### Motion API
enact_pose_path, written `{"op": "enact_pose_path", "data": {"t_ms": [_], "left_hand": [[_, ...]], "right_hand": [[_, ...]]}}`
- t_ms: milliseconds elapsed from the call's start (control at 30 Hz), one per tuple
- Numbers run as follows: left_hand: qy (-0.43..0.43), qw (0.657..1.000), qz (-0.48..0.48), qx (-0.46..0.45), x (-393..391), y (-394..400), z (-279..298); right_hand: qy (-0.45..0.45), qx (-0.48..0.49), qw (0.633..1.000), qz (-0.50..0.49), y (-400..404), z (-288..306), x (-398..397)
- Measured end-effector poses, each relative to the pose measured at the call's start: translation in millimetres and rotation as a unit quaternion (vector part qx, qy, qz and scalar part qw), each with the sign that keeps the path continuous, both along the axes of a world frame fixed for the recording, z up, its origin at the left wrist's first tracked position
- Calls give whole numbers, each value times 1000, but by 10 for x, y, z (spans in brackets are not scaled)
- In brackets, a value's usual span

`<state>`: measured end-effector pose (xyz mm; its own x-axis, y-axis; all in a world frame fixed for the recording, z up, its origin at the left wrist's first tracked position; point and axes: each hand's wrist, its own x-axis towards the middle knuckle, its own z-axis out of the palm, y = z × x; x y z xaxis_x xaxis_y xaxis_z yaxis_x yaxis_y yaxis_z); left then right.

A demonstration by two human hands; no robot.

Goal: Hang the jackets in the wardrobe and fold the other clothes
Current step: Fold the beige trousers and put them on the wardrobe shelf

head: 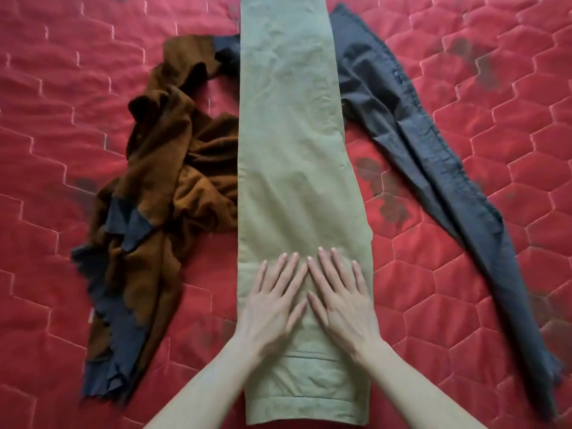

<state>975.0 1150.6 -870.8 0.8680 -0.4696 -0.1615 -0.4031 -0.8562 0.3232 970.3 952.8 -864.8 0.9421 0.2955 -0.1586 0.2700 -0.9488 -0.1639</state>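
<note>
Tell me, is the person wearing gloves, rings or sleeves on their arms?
No. Both the left hand and the right hand are bare, with no gloves, rings, watch or bracelets showing. The forearms are uncovered too; no sleeve reaches into view. The fingers are long and slim, with fairly long, unpainted nails.

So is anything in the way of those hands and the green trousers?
No. Both the left hand and right hand lie flat, directly on the green trousers. The brown garment and dark garment lie alongside them.
</note>
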Motion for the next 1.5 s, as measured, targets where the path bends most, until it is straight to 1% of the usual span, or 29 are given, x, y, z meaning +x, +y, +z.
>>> {"op": "enact_pose_path", "data": {"t_ms": [133,233,333,433,500,633,733,867,1000,1133,1233,1400,1467,1500], "left_hand": [[-25,1000,-8,-9,-57,27,-128],[-24,999,-37,0,-74,75,-89],[-27,992,-123,7,-143,280,-48],[-46,967,-248,38,-178,637,-11],[-64,949,-305,53,-192,859,14],[-94,939,-327,59,-237,1134,25],[-100,936,-335,44,-221,1109,28],[-101,926,-362,42,-183,1021,20],[-85,927,-363,36,-127,1035,33],[-61,923,-376,48,-86,978,76],[-42,935,-350,39,-122,953,64],[18,957,-285,-54,-164,855,154],[54,965,-225,-120,-140,833,224],[87,968,-171,-161,-136,831,246]], "right_hand": [[-20,49,999,5,-64,-181,8],[-16,58,998,16,-99,-164,-1],[-6,43,996,82,-264,-70,-35],[-11,14,982,190,-597,-1,-127],[-12,-2,972,235,-830,7,-229],[-14,-20,967,252,-1084,-14,-408],[-15,-26,966,256,-1097,13,-482],[4,0,963,271,-1102,80,-452],[7,-16,949,315,-1160,87,-306],[-32,-22,937,347,-1046,25,-192],[-38,-31,930,363,-994,-11,-173],[-38,3,935,352,-978,39,-181],[-30,37,944,325,-933,62,-183],[-21,60,950,305,-916,57,-187]]}}
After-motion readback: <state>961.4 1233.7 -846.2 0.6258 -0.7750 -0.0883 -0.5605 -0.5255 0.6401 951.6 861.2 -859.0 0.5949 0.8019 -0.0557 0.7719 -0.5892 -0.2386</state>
